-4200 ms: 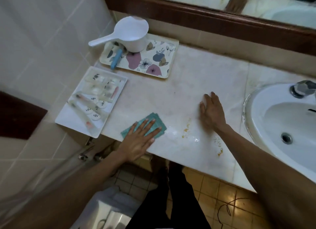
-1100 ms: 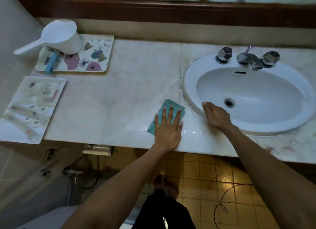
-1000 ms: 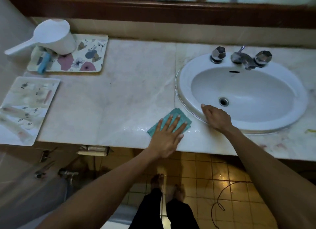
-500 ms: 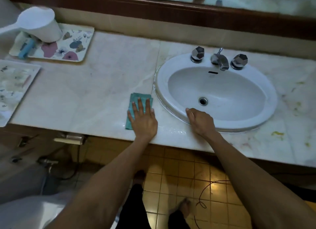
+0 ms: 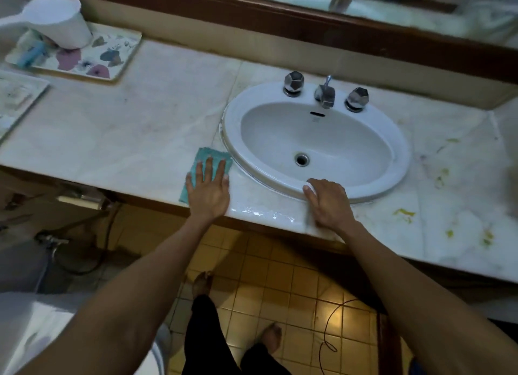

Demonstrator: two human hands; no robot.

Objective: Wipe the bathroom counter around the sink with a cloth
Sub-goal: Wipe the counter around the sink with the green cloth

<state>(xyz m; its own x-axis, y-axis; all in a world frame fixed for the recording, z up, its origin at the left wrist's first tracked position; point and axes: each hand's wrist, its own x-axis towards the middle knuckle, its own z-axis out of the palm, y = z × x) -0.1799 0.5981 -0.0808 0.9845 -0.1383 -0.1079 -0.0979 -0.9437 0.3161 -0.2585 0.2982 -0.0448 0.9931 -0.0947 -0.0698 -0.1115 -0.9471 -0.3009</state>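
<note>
A teal cloth (image 5: 206, 155) lies flat on the pale marble counter (image 5: 134, 133), just left of the white oval sink (image 5: 316, 139). My left hand (image 5: 208, 189) presses on the cloth with fingers spread, covering most of its near half. My right hand (image 5: 329, 202) rests palm down on the sink's front rim and the counter edge, holding nothing. A wet streak (image 5: 260, 212) shines on the counter between my hands. Yellow-green smears (image 5: 403, 212) mark the counter right of the sink.
A floral tray (image 5: 92, 58) with a white dipper (image 5: 56, 21) stands at the back left, a white tray (image 5: 16, 100) beside it at the left edge. Two chrome knobs and a tap (image 5: 325, 93) sit behind the basin. A wood-framed mirror (image 5: 308, 33) runs along the back.
My left hand has wiped the cloth rightwards along the counter, from near the white tray to beside the sink. My right hand has shifted from the bare counter to the sink's front rim.
</note>
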